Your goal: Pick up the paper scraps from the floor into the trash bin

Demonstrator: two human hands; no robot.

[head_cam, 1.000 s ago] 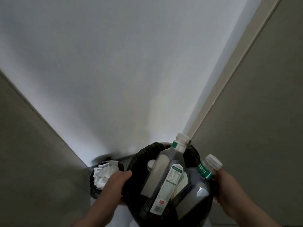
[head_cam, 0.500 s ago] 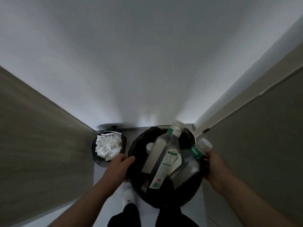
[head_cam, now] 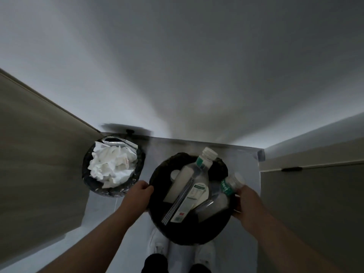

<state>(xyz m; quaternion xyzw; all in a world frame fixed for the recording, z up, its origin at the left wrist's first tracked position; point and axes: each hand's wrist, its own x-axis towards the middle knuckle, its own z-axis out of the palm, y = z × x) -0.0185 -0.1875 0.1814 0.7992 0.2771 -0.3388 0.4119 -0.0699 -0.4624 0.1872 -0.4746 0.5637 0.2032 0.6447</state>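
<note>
Room: I am looking down into a dim corner, pale floor (head_cam: 102,211) meeting a white wall.
Trash bin (head_cam: 189,236): black-lined, sitting at 6 o'clock over white shoes, carrying two capped bottles (head_cam: 192,186).
Left hand (head_cam: 137,196): its grip is clasping the bin's 9 o'clock rim.
Right hand (head_cam: 249,203): its grip is clasping the 3 o'clock rim.
Paper scraps (head_cam: 110,167): lying crumpled in a smaller bin (head_cam: 137,170) at 10 o'clock.

Both forearms cut off by bottom edge. White shoes (head_cam: 157,243) partly hidden beneath black-lined bin (head_cam: 189,233); legs cropped at frame bottom. Bottle labels (head_cam: 197,196) too blurred to read. Lower contents of mesh basket (head_cam: 110,191) buried under crumpled paper (head_cam: 110,167). Right hand (head_cam: 250,203) fingers concealed behind bin rim.
</note>
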